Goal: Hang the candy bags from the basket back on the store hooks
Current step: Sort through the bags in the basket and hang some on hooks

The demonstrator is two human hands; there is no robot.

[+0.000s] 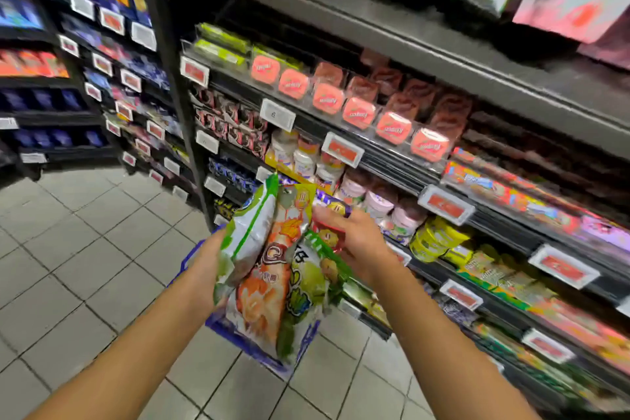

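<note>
I hold a fan of candy bags in front of me above a blue basket (252, 348) that stands on the floor. My left hand (208, 262) grips a green and white bag (249, 235) from the left side. An orange bag (272, 283) and a light green bag (306, 286) hang beside it. My right hand (354, 242) curls its fingers over the tops of the right-hand bags, near a red and green one (327, 235). No store hooks are plainly visible; the picture is blurred.
A dark shelf unit (409, 37) runs along the right, filled with pink tins (358, 112), jars and small packets, with red price tags (446, 206) on its edges. More shelves stand at the back left. Grey floor tiles (85, 249) lie to the left.
</note>
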